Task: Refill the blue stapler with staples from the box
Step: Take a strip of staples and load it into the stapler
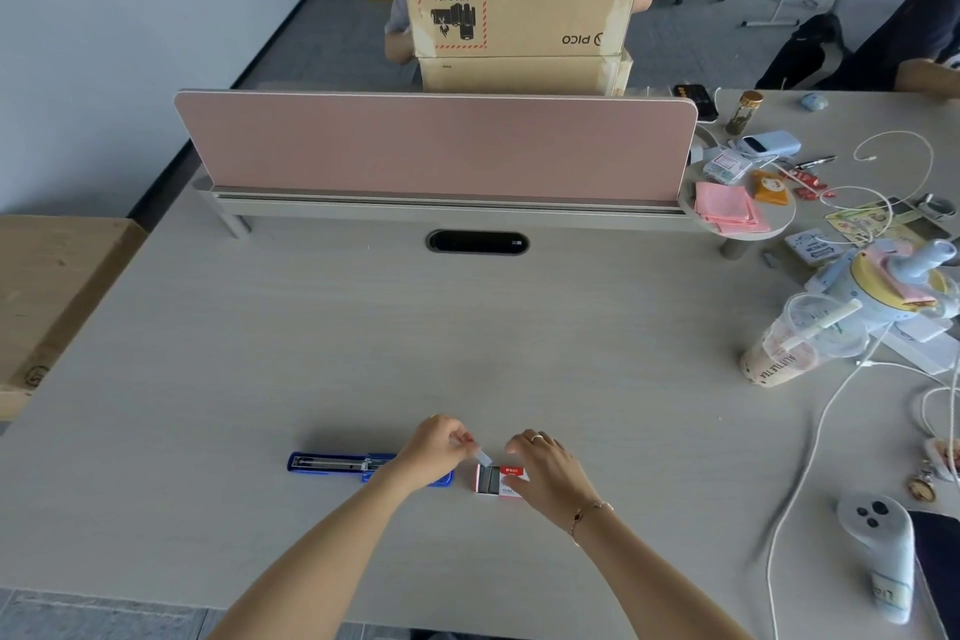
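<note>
The blue stapler [332, 465] lies swung open flat on the desk at the lower left of centre, its metal channel facing up. Just right of it sits the small red and white staple box [500, 480], slid partly open with grey staples showing inside. My left hand [434, 450] hovers over the stapler's right end and pinches a short strip of staples [484, 457] between thumb and fingers, just above the box's open end. My right hand [545, 470] rests on the box's right side and holds it down.
A pink divider panel [436, 146] crosses the desk at the back. On the right are a plastic drink cup [795, 348], a blue bottle [893, 286], white cables [831, 411], a grey controller [883, 551] and small clutter. A cardboard box [47, 296] sits at the left.
</note>
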Available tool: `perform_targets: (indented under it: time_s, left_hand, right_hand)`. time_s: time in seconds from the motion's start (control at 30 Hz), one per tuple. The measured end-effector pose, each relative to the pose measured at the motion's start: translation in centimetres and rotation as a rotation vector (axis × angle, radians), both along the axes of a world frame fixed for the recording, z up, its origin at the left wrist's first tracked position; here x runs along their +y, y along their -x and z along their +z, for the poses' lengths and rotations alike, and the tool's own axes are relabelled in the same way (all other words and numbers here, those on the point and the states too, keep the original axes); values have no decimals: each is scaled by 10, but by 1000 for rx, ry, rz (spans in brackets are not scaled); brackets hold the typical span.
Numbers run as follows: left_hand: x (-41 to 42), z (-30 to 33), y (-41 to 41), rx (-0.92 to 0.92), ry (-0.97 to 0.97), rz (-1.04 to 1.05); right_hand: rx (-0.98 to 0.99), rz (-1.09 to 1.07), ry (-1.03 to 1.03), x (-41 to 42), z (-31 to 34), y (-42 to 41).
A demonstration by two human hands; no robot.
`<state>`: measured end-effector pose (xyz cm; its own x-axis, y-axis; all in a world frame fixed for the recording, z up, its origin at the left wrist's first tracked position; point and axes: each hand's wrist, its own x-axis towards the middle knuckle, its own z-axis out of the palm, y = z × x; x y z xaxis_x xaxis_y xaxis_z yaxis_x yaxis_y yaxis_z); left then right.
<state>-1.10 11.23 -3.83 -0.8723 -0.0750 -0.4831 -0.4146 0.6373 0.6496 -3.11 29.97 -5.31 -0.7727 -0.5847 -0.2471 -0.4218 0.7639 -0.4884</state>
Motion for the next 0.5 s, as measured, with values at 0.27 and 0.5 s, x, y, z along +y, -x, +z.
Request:
perform_targets:
  time_s: [0.27,0.5]
  left_hand:
    - [-14,13,0,-11,-142,172]
    - [-35,16,-8,-5,-112,167]
  right_hand:
    - [63,-80,86,-35,17,1]
    - [119,-87,93,-60,22,-6]
